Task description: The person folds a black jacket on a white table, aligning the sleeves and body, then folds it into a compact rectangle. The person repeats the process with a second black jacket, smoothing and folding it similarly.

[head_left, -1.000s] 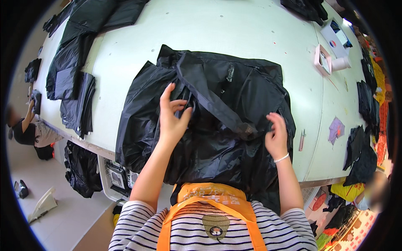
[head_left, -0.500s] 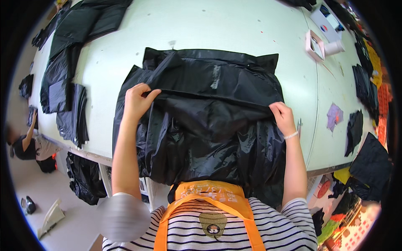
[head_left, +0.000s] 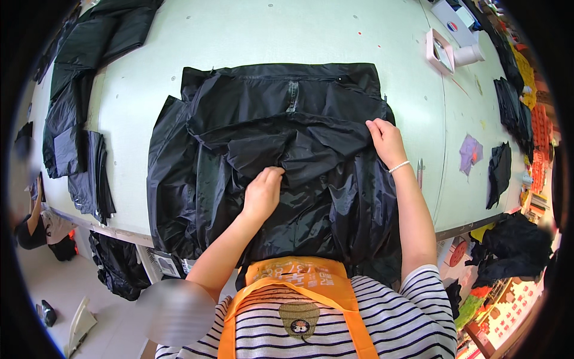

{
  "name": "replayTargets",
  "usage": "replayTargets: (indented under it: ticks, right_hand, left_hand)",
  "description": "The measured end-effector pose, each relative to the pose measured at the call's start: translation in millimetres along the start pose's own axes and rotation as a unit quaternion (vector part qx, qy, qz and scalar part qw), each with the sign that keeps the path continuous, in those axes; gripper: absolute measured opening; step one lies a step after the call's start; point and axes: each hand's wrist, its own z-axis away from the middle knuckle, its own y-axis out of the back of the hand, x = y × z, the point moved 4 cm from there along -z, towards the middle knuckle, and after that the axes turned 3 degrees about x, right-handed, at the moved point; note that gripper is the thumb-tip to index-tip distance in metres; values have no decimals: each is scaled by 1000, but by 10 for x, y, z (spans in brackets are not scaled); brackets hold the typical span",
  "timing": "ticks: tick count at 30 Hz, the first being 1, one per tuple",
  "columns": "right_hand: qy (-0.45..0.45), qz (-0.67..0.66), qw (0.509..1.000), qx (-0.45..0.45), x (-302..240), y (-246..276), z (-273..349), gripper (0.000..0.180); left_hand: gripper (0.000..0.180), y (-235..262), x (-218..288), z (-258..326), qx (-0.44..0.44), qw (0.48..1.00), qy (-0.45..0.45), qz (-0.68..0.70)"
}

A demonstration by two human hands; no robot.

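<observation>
Pale green and broad, the cutting table (head_left: 299, 30) is filling most of the frame, with dark garment pieces (head_left: 78, 119) lying along its left edge and more black fabric (head_left: 508, 107) stacked at the upper right; a pink-framed object (head_left: 439, 51) and a white roll (head_left: 468, 55) are sitting near the top right; a purple scrap (head_left: 470, 152) is lying at the right.

I am working on a black shiny jacket (head_left: 287, 102) that is spreading across the middle of the frame, its lower part hanging over the near table edge toward my orange apron (head_left: 293, 281); my left hand (head_left: 262, 194) is pressing down at centre, fingers curled narrow into a fold of the cloth, seemingly pinching it though I cannot tell for certain; my right hand (head_left: 387, 142) is resting at the jacket's right edge, fingers fairly flat and close together, holding the fabric against the table; a pale bracelet (head_left: 399, 167) is circling that wrist.

Judging from this, the slippery cloth is likely to slide; so much weight is hanging off the near edge that the whole garment could be dragging toward me if either hand is easing off; the bunched ridge across the middle could be setting into a crooked fold if I am pulling unevenly; a small tool (head_left: 420, 170) is lying just beside my right wrist, and the fabric could be snagging on it.
</observation>
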Motion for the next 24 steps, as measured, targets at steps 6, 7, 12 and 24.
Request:
replayTargets:
  ticks: [6,7,12,24]
  right_hand:
    - [-17,9,1000,-1,50,-11,-43,32]
    - [-13,4,1000,6,50,-15,-50,32]
    - [0,-11,999,31,58,-45,-114,32]
    - [1,33,999,28,100,-33,-151,34]
  left_hand:
    - [24,21,-81,-106,-70,997,-2,14]
    - [23,22,-81,-104,-79,997,-12,-1]
    - [20,35,-12,-115,-89,993,-54,-50]
    - [8,-25,-46,-106,-40,987,-138,-73]
